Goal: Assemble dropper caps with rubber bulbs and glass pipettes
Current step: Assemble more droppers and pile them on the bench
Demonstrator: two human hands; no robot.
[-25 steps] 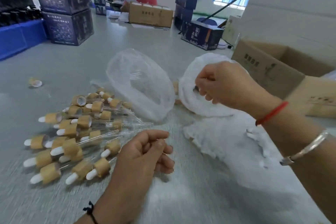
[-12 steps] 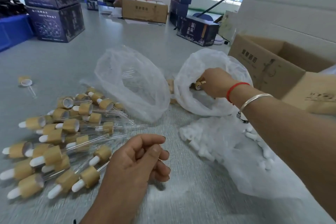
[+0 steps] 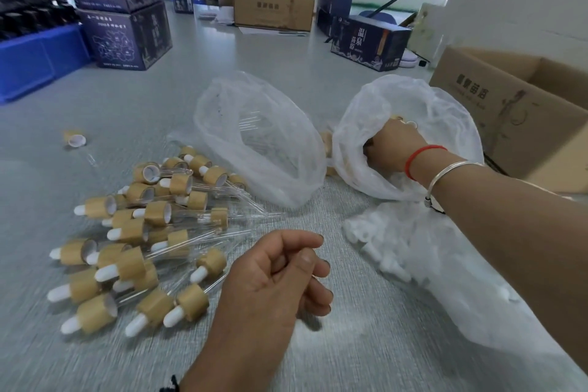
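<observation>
The right hand (image 3: 393,145) had gone deeper into the far right bag (image 3: 445,111) of caps, its grasp hidden, while the left hand (image 3: 273,277) stayed loosely curled and empty beside the finished droppers (image 3: 133,232), so a new assembly was beginning.

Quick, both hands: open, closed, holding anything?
Left hand: fingers loosely curled, nothing visibly held.
Right hand: reaching into the cap bag; fingers hidden, cannot tell its grip.
</observation>
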